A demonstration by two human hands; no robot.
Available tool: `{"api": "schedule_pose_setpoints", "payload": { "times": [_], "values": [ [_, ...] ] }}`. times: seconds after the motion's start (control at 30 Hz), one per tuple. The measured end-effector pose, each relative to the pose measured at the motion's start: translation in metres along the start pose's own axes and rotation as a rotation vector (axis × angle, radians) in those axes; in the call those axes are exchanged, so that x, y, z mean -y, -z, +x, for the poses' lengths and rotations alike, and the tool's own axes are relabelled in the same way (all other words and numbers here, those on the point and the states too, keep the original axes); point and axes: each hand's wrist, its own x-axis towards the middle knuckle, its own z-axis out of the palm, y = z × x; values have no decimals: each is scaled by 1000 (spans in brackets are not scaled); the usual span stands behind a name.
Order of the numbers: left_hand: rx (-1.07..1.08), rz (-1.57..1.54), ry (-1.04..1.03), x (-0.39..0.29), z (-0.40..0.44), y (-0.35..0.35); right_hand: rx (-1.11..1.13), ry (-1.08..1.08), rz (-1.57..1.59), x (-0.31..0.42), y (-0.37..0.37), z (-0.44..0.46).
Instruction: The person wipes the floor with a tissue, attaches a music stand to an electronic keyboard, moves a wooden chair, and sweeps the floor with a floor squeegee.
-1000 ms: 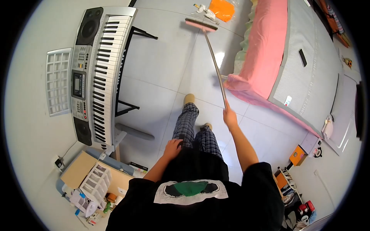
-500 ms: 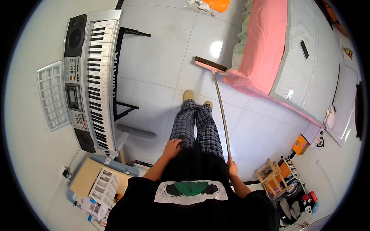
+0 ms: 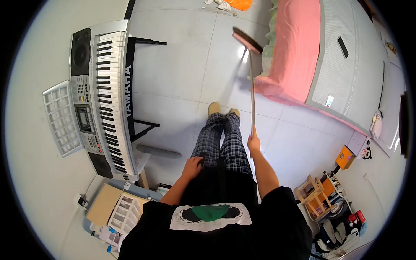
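Note:
My right hand [image 3: 254,143] is wrapped round the upper end of a long broom handle, with the arm stretched forward. The broom [image 3: 252,93] runs away from me, its pink head with dark bristles [image 3: 247,40] angled beside the bed's draped side; whether the bristles touch the floor is unclear. My left hand [image 3: 192,167] lies against the front of my checked trousers [image 3: 207,145], its fingers laid along the cloth and partly hidden. I see nothing held in it.
At the left stands a Yamaha keyboard [image 3: 110,99] on a black stand [image 3: 149,125]. A bed [image 3: 294,52] with pink drape fills the right, a phone [image 3: 342,47] on it. Orange plastic [image 3: 239,4] lies on the far floor. A wooden rack [image 3: 315,197] stands lower right.
My right hand has reached forward, carrying the broom. Its head has moved farther away, up along the bed's side, and tilted more steeply. My left hand stays by my trousers.

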Motion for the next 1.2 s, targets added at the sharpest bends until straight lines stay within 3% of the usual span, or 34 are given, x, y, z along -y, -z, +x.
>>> {"api": "schedule_pose_setpoints", "payload": {
  "times": [0.1,0.2,0.27,0.47,0.63,0.73,0.83,0.93,1.07,1.2],
  "values": [
    [0,-2,8,5,-1,3,-67,112,111,53,4,80],
    [-7,13,-24,6,13,12,19,55,193,122,51,117],
    [-29,41,-52,6,29,24,46,131,245,156,77,130],
    [32,-4,-8,-9,93,99,11,279,492,190,158,63],
    [-10,134,75,-78,150,200,169,75,669,211,239,5],
    [-195,35,-58,-98,195,244,218,-36,758,235,274,-4],
    [-237,115,-57,-144,225,293,231,-197,927,253,288,1],
    [-155,15,-93,-154,264,325,202,-318,1008,274,292,-2],
    [-16,134,-255,-154,325,374,89,-432,1122,299,267,0],
    [189,308,-335,-196,383,453,-53,-524,1223,352,228,1]
  ]
}}
